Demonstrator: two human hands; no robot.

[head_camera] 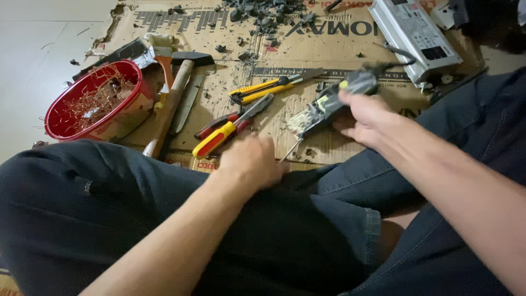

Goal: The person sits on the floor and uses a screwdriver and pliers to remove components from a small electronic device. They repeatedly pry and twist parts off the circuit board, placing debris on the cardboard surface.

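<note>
The right hand (366,118) has its grip clamped around a dark, broken electronic part (329,104) with yellow marks and whitish filling, holding it in the air just above the cardboard sheet (318,49). The left hand (253,160) rests on the knee with its fingers closed together. A thin metal rod (289,150) comes out beside it, probably a tool in its grip, but I cannot tell for sure because the fingers hide it.

The rod tip points toward the part and the right hand is close behind. If the tip slips off the hard casing, I think it may hit the right fingers. Loose pieces may also jump from the part when it is forced.

Just beside the left hand lie red and yellow pliers (226,130), and a little farther yellow cutters (274,86). A hammer (174,98) with wooden handle lies near the red bowl (57,118), which is full of thin copper wire. A grey metal box (413,35) is at the far right edge of the cardboard, and dark rubble (263,16) is spread along the far side.

The legs in dark trousers close the near side, so the free room is narrow. Open cardboard is mostly between the cutters and the rubble. The bowl stands at the left edge, partly on the pale floor (33,49).
</note>
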